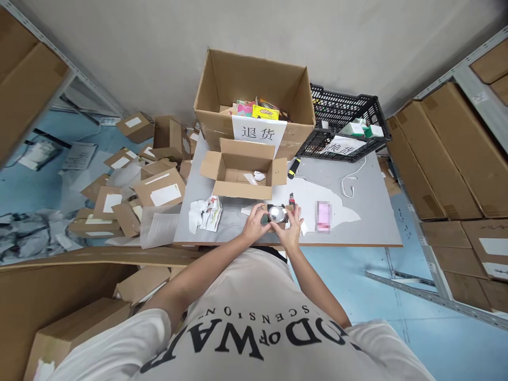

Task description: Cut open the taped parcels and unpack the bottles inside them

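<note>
Both hands meet at the near edge of a grey table (373,211). My left hand (256,222) and my right hand (292,226) grip a small brown package with a shiny clear-wrapped round item (277,214) on top, one hand on each side. Just beyond it stands a small open cardboard box (242,169) with white scraps of paper inside. A small red-and-black tool (292,199) lies right behind my right hand.
A large open carton (254,100) with a paper label holds colourful goods at the table's back; a black plastic crate (341,124) sits beside it. Crumpled paper (204,211), a white cable (351,182), a marker (293,168) lie on the table. Cartons litter the floor left; shelves flank both sides.
</note>
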`<state>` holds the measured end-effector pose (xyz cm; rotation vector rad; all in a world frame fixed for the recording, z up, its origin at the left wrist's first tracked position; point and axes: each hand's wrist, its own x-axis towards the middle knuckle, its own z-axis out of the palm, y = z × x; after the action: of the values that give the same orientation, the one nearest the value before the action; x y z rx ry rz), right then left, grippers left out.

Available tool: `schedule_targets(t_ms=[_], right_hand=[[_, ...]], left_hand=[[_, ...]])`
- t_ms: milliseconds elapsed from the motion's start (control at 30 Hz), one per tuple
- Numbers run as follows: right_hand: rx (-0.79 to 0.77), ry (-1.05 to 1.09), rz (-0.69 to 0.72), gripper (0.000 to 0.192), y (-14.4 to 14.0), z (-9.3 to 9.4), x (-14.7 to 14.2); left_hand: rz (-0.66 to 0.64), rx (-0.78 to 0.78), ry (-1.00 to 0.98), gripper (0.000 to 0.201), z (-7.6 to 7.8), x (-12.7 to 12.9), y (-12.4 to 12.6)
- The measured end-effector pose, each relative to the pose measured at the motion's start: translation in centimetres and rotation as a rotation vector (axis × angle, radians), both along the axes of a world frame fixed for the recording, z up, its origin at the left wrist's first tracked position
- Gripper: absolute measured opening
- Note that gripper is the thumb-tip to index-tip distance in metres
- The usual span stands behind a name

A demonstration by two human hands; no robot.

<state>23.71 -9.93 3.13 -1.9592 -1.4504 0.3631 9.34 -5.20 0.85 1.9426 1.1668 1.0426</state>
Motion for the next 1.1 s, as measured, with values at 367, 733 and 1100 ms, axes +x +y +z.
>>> schedule_targets(t_ms=[367, 733, 1100], right_hand=[[-0.164, -0.002, 0.125, 0.058, 1.5, -0.2, 1.3], [-0.147, -0.069, 0.298, 0.069, 1.0, 0.3, 3.3], [-0.090, 0.200, 0.518, 0.060, 1.2, 0.3, 7.1]], left_hand=[[-0.036, -0.067, -0.042, 0.034, -0.2, -0.3, 0.4], [-0.076, 0.003, 0.092, 0.041, 0.5, -0.3, 0.7], [-0.250, 0.050, 0.135, 0.067, 0.6, -0.2, 0.3]])
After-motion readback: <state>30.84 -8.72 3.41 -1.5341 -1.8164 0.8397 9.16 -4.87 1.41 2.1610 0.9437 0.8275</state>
